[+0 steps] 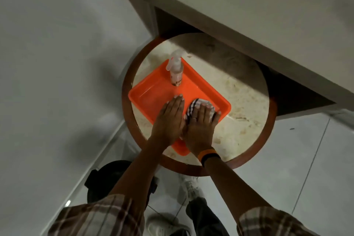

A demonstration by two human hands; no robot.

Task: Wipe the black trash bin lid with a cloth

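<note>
A: Where is the bin?
B: The black bin (107, 180) stands on the floor (316, 159) at lower left, below the bench (239, 101), partly hidden by the left forearm, well apart from both hands.
A: And the hands?
B: The left hand (169, 119) lies flat and released, fingers straight, over the orange tray (149, 92). Just beside it, the right hand (201, 126) presses spread fingers on the checked cloth (193, 107) in the tray.
A: Anything else?
B: A spray bottle (175, 71) stands upright at the tray's far corner.
</note>
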